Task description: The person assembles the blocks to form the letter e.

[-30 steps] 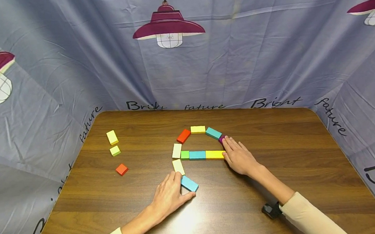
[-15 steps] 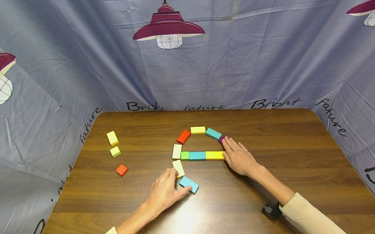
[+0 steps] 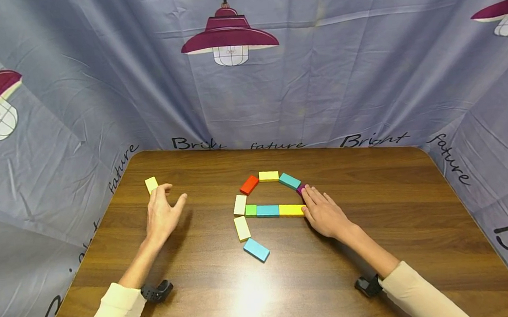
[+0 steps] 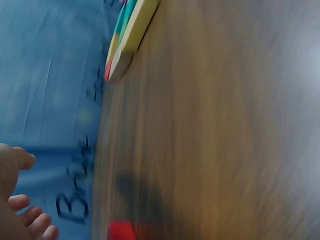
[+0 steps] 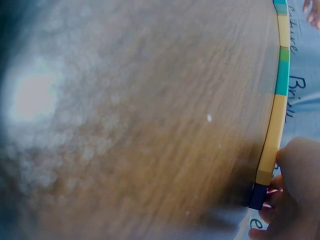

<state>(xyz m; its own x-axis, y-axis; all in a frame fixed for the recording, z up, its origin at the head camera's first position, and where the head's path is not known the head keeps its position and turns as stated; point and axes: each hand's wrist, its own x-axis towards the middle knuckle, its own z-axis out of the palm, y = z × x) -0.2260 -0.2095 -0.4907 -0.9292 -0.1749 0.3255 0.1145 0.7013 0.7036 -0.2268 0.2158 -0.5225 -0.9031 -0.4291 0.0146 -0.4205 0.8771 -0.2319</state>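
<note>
My left hand (image 3: 163, 214) hovers over the table's left side with thumb and fingers apart and nothing between them. Just beyond its fingers lies a yellow block (image 3: 151, 183), partly covered. A red block (image 4: 121, 230) shows low in the left wrist view; the hand hides it in the head view. My right hand (image 3: 325, 214) rests with extended fingers at the right end of the block outline, touching a purple block (image 3: 300, 189) and the end of a long yellow block (image 3: 291, 210). A light blue block (image 3: 256, 250) lies slanted at the outline's near end, below a pale yellow block (image 3: 242, 228).
The outline curves through a cream block (image 3: 240, 205), a red block (image 3: 249, 185), a yellow block (image 3: 269, 176) and a teal block (image 3: 290, 180). A green block (image 3: 251, 210) and a blue block (image 3: 268, 211) form its crossbar. A printed curtain (image 3: 319, 69) surrounds the wooden table (image 3: 407, 204).
My left hand has let go of the light blue block and moved left and away from me to the loose blocks. The right hand has stayed in place.
</note>
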